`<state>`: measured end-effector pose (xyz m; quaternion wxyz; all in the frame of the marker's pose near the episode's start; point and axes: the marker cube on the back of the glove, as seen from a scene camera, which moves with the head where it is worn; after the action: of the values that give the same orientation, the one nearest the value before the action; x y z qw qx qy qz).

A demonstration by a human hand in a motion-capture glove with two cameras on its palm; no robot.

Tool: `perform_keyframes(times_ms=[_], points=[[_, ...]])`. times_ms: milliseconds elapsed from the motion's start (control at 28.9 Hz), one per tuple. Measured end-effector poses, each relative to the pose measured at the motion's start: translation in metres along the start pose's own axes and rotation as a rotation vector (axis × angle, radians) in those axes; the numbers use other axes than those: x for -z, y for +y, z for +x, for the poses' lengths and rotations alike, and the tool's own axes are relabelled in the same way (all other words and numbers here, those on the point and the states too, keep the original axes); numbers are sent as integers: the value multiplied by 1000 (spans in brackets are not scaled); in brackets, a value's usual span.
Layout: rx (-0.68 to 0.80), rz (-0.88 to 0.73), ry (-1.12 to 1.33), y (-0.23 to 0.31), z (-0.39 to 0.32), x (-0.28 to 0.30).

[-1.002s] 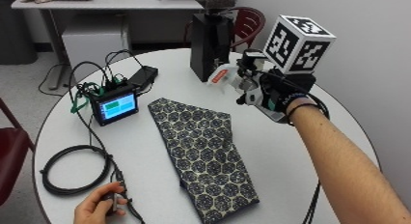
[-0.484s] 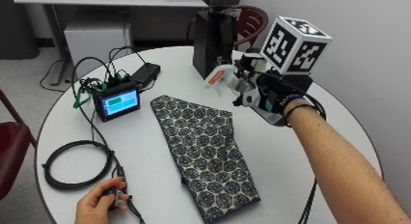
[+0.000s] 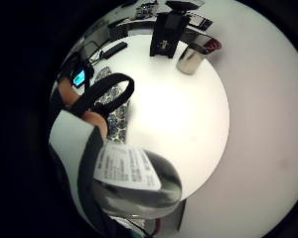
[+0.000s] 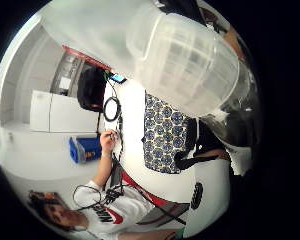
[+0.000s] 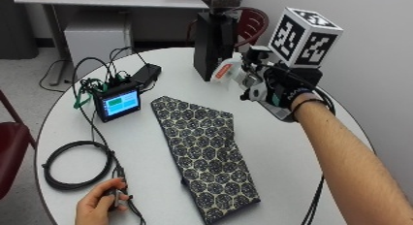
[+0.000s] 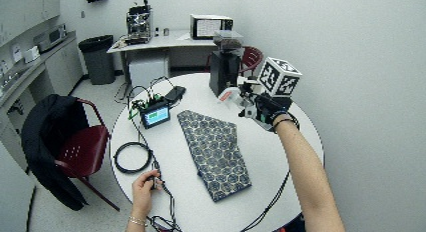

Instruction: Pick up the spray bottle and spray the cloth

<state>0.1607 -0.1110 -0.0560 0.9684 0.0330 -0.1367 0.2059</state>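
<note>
My right hand (image 5: 284,87) had its fingers curled round the spray bottle (image 5: 233,72), held above the surface's far edge. The cloth (image 5: 203,152) lay mid-surface; spray risked missing it and wetting the monitor (image 5: 118,101).

Spray bottle (image 5: 233,72) body — mostly hidden behind the hand (image 5: 284,87)

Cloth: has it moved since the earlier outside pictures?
No. The cloth lies just as before, its corner beside the small screen.
</note>
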Motion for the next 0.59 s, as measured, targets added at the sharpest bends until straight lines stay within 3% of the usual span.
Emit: perform_keyframes(times_ms=[242, 415, 587], points=[[-57, -157, 8, 17, 24, -80], [-44, -57, -36, 7, 12, -38], [-29, 122, -234, -6, -17, 12]])
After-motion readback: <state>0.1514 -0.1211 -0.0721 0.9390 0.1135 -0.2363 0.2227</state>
